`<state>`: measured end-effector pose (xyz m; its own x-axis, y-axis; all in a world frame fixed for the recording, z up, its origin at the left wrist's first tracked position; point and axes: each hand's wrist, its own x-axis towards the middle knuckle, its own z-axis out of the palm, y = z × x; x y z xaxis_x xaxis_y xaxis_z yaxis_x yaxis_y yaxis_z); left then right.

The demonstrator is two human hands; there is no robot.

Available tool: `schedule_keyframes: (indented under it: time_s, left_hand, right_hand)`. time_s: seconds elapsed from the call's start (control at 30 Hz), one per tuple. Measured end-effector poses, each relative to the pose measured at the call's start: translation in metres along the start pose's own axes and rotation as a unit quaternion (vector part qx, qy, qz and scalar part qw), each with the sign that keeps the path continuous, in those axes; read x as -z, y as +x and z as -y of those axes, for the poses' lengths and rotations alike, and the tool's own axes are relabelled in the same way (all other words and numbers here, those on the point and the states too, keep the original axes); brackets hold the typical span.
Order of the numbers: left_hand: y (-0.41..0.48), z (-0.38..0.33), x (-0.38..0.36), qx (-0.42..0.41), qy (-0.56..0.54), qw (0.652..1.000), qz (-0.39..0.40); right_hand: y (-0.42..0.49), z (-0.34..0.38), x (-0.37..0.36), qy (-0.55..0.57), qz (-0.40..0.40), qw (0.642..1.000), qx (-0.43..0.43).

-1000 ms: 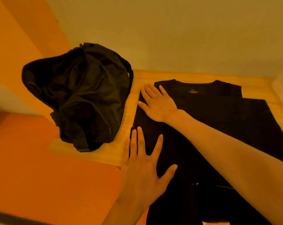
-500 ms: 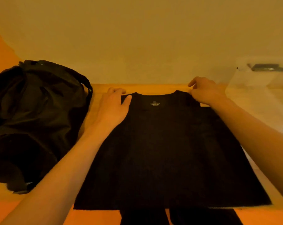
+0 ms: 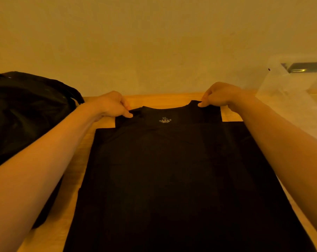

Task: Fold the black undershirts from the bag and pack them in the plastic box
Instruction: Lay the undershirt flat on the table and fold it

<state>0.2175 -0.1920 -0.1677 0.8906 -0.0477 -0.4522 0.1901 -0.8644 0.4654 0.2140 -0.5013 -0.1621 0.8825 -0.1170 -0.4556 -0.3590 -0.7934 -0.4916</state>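
The left grip (image 3: 112, 106) pinches the left shoulder strap of the shirt (image 3: 172, 170), thumb on top and fingers curled; the right grip (image 3: 221, 96) pinches the right strap likewise; the shirt lies flat on the counter (image 3: 159, 99), neck towards the wall; it is plain black and sleeveless, with a pale "XL" label (image 3: 165, 120) inside the neckline; the black bag (image 3: 26, 115) slumps just left; the clear box (image 3: 288, 91) stands right.

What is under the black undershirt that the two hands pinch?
The wooden table shows around the edges of the undershirt. Anything else beneath is covered by its black cloth.
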Motion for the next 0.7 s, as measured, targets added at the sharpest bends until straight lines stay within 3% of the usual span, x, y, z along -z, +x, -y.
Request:
schedule_keyframes:
  time_s: [0.13, 0.27, 0.47, 0.7]
  left_hand:
    - [-0.002, 0.005, 0.008, -0.019, -0.042, 0.999, -0.004]
    - [-0.017, 0.009, 0.006, -0.070, -0.140, 0.985, -0.070]
    - [-0.051, 0.022, -0.011, -0.176, -0.095, 0.969, -0.145]
    - [-0.095, 0.038, -0.037, -0.267, -0.081, 0.933, -0.229]
  right_hand:
    - [-0.006, 0.000, 0.003, 0.038, -0.020, 0.999, 0.028]
    - [-0.018, -0.011, 0.000, 0.091, -0.078, 0.990, 0.079]
    - [-0.049, -0.038, -0.015, 0.140, -0.185, 0.954, 0.190]
    - [-0.083, -0.069, -0.030, 0.055, -0.211, 0.918, 0.331]
